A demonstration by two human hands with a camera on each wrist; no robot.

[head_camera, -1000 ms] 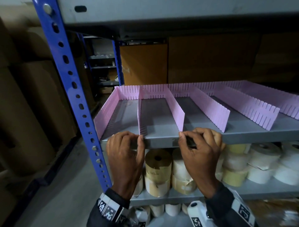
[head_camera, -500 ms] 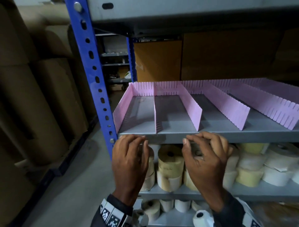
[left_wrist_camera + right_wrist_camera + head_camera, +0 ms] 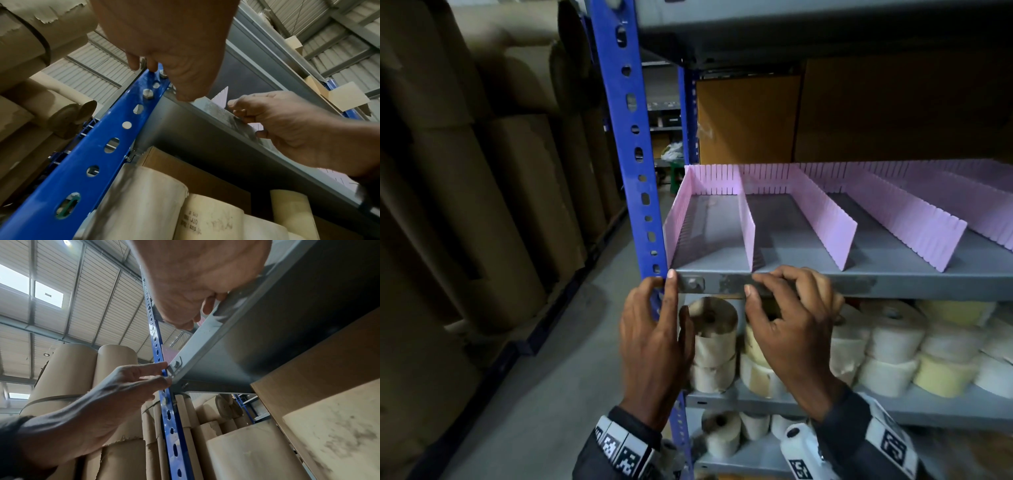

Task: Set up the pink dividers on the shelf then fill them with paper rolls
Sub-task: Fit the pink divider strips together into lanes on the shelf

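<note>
Both loose-fingered, empty, the left hand (image 3: pixel 654 339) shifted to the blue post (image 3: pixel 633 137), right hand (image 3: pixel 791 329) touching the grey shelf (image 3: pixel 893 284).

Head downward; wrists upward, shelf (image 3: pixel 859 270) shared.

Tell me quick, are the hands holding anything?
Left hand: open, holding nothing, fingertips at the shelf corner.
Right hand: open, holding nothing, fingers resting on the shelf's front edge.
</note>
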